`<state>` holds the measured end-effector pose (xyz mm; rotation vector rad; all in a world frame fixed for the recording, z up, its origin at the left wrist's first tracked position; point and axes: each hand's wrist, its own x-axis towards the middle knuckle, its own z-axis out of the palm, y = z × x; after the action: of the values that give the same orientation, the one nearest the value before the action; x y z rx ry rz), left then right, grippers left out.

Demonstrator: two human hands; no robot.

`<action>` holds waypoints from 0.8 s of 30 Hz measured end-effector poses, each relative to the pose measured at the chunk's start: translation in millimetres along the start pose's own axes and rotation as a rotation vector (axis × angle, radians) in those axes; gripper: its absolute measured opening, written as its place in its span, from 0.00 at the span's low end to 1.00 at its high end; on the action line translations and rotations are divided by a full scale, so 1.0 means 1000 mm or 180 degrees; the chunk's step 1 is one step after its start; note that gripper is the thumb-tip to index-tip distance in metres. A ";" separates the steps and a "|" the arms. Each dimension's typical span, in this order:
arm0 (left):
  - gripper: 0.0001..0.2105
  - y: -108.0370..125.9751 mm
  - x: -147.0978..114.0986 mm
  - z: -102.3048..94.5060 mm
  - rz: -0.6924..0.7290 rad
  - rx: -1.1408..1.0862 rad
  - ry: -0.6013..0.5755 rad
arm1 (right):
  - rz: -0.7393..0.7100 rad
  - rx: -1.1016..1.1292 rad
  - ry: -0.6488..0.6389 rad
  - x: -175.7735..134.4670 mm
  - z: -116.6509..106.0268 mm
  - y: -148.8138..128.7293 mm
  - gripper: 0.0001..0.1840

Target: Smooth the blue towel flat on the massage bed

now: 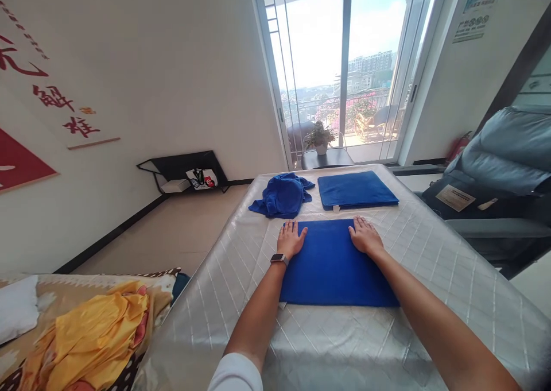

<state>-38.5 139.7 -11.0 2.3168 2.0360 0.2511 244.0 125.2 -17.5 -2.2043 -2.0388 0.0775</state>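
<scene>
A blue towel point(333, 270) lies spread flat in front of me on the silver quilted cover point(241, 264). On its far left corner rests my left hand point(291, 239), palm down with the fingers stretched out. My right hand point(365, 234) lies flat on the far right corner, its fingers pointing away from me. Neither hand grips anything. Just beyond the left hand is a crumpled blue towel point(284, 196). A folded blue towel point(357, 189) with a small white tag sits beyond the right hand.
Yellow cloth point(101, 328) lies heaped on a patterned bedding surface at lower left. At right stands a dark armchair point(508, 155) with items on its seat. A potted plant point(321, 138) is on a chair by the glass door. A black rack point(187, 170) leans near the wall.
</scene>
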 end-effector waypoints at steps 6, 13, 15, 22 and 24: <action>0.40 0.000 -0.001 -0.001 -0.0090 -0.0063 -0.0100 | -0.0229 -0.0156 0.0385 -0.017 -0.012 -0.005 0.34; 0.42 0.002 -0.002 -0.004 -0.0257 -0.0147 -0.0132 | -0.0405 -0.0018 -0.0179 -0.049 -0.005 0.015 0.38; 0.42 0.001 -0.001 -0.007 -0.0261 -0.0114 -0.0195 | -0.0419 -0.0033 -0.0170 -0.052 -0.002 0.017 0.39; 0.42 0.053 0.014 -0.020 -0.0581 0.0159 0.0212 | -0.0351 0.0029 -0.0065 -0.055 -0.004 0.011 0.38; 0.39 0.093 0.016 -0.013 0.0157 0.0006 0.0407 | -0.0342 0.0075 -0.0046 -0.057 -0.006 0.010 0.37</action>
<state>52.7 142.0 16.7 2.4134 2.0363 0.4101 250.5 67.6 -16.2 -2.0821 -2.1482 0.1058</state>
